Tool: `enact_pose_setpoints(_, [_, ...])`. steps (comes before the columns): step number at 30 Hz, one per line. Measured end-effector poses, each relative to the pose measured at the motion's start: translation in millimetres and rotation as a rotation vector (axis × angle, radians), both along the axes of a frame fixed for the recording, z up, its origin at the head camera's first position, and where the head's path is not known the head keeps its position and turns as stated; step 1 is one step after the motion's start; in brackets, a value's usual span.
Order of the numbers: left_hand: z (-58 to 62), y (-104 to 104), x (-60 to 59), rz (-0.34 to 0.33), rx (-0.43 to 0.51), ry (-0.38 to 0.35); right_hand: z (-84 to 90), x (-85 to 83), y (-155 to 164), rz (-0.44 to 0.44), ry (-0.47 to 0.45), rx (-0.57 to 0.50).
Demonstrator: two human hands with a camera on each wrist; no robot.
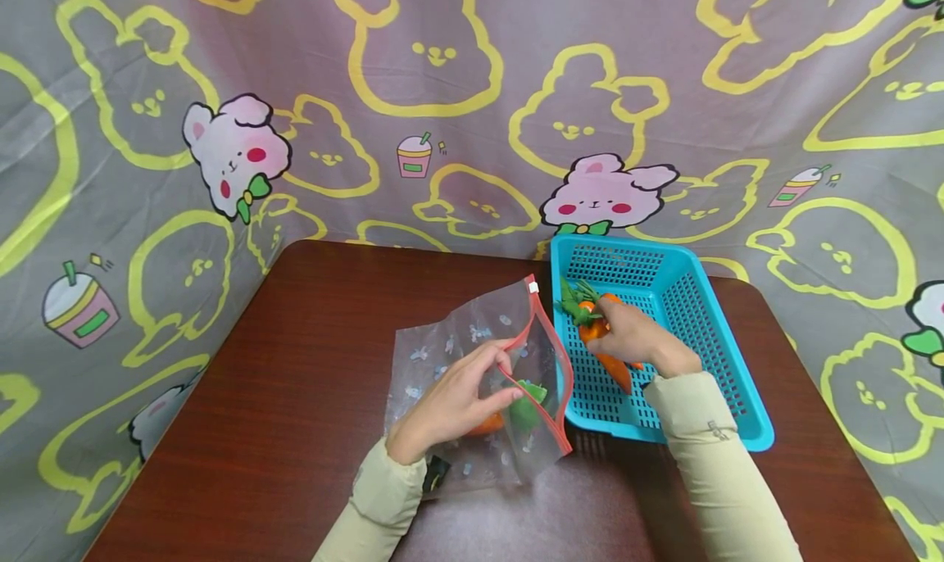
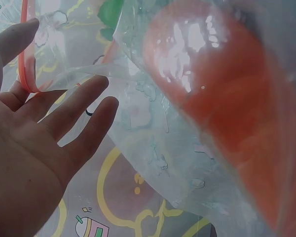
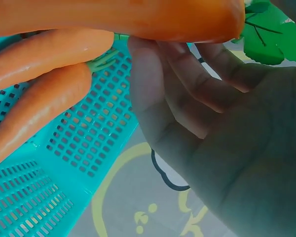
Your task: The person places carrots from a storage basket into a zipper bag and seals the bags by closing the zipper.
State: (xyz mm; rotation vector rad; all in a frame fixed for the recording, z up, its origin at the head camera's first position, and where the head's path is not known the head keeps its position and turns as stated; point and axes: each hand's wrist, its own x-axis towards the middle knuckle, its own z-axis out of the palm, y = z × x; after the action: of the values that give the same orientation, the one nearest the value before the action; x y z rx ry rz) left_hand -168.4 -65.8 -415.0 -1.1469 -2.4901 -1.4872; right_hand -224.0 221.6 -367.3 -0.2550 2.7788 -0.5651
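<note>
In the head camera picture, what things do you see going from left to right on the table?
Left hand → bag → right hand on the carrots → blue basket.

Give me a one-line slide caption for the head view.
Left hand holds open a zip bag containing a carrot while right hand grips a carrot in the blue basket.

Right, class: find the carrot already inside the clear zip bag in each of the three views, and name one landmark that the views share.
Head: the bagged carrot lies low and centre, partly hidden under the left hand, inside the zip bag.
Left wrist: it fills the right half as an orange blur behind plastic.
Right wrist: not in it; the carrots there lie in the blue basket.
Shared landmark: the bunny-print cloth.
</note>
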Motion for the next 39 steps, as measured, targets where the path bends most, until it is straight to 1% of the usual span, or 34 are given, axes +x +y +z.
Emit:
enact_pose_setpoints(19, [0.1,-0.7,1.2,-0.002,0.003,0.005,1.6,9.0,2.7,-0.081,0.092,-0.063])
enact_pose_setpoints(22, [0.2,-1.1,1.5,-0.005,0.006,-0.004,2.2,10.3,3.0,-0.098,0.1,-0.079])
enact_pose_setpoints(28, [1.1,-2.5,2.3,-0.005,-0.004,-0.027,5.8,14.5,2.8,-0.112,0.129,-0.113])
enact_pose_setpoints(33, [1.1,-3.3,2.0,-0.004,-0.008,-0.019,10.0,17.6,4.2,-0.136,0.154,-0.129])
enact_pose_setpoints(39, [1.7,-2.0,1.2,-0.012,-0.004,-0.041,13.6,21.7,5.0,-0.155,0.225,-0.144])
